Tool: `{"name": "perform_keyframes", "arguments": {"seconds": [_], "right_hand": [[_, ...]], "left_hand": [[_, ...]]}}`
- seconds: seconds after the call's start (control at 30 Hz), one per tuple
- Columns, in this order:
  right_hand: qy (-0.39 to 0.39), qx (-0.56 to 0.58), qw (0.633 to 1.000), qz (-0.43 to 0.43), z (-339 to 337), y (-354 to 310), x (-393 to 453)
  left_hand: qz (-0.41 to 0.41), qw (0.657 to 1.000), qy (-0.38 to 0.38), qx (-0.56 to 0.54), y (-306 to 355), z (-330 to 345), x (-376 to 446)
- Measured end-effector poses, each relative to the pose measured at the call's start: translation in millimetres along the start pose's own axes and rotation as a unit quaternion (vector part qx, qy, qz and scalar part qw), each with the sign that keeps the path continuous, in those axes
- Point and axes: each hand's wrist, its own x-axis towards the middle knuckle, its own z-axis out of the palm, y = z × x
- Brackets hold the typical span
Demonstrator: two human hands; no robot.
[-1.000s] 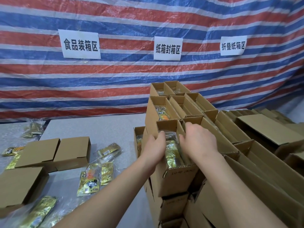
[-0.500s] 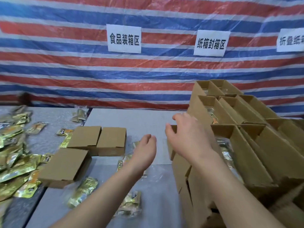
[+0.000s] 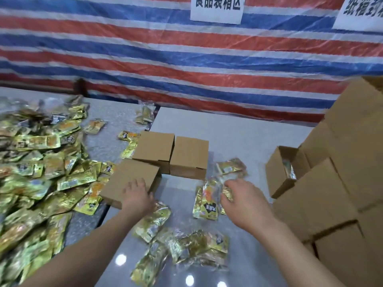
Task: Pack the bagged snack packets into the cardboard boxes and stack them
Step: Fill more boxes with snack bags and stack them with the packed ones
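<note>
L hand (image 3: 136, 196) rests fingers-down on the near corner of the nearest cardboard box (image 3: 130, 180), w/ fingers lightly bent over its top edge; can't tell if it really grips yet. R hand (image 3: 241, 198) comes down over a bagged snack packet (image 3: 206, 200) on the grey worktop (image 3: 238, 129), fingers curled at the bag's right edge; looks like a pinch starting, not a firm hold, can't say for sure.

More bagged packets lie loose near the person, e.g. one clump (image 3: 199, 248) btwn the forearms, and a big heap (image 3: 39, 170) covers the left side. Two more flat-topped boxes (image 3: 173, 153) sit just behind the near one. Stack of packed boxes (image 3: 331, 183) stands at right, one w/ its open side facing left and a packet showing inside.

Risks, as I judge them:
- Clear bag is slick and crinkly, so a pinch on the film alone may slip or pull up one neighbour too.
- Near box overhangs the worktop seam; pulling by one corner could spin it or shove packets off.
- R elbow is close to the stack; a wide swing could nudge it and topple boxes.
</note>
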Motion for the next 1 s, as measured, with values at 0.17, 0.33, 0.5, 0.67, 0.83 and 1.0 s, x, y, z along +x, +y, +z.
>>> {"name": "perform_keyframes", "arguments": {"seconds": [0.17,0.33,0.5,0.67,0.83,1.0], "right_hand": [[-0.029,-0.002,1.000,-0.012,29,-3,-3],[-0.056,-0.015,0.998,-0.006,35,-1,-5],[-0.063,0.008,0.998,-0.005,28,-18,9],[-0.032,0.121,0.991,-0.040,1,-57,31],[0.031,0.093,0.987,-0.130,-30,-74,29],[0.014,0.016,0.995,-0.095,-22,-33,-6]], "left_hand": [[-0.039,0.996,-0.067,0.052,-18,42,42],[-0.033,0.993,-0.053,0.104,-21,38,38],[0.014,0.998,0.021,0.062,-46,-47,13],[0.147,0.985,0.044,-0.073,-43,-133,-39],[0.252,0.955,0.010,-0.152,-3,-170,-96],[0.319,0.929,-0.054,-0.179,44,-133,-120]]}}
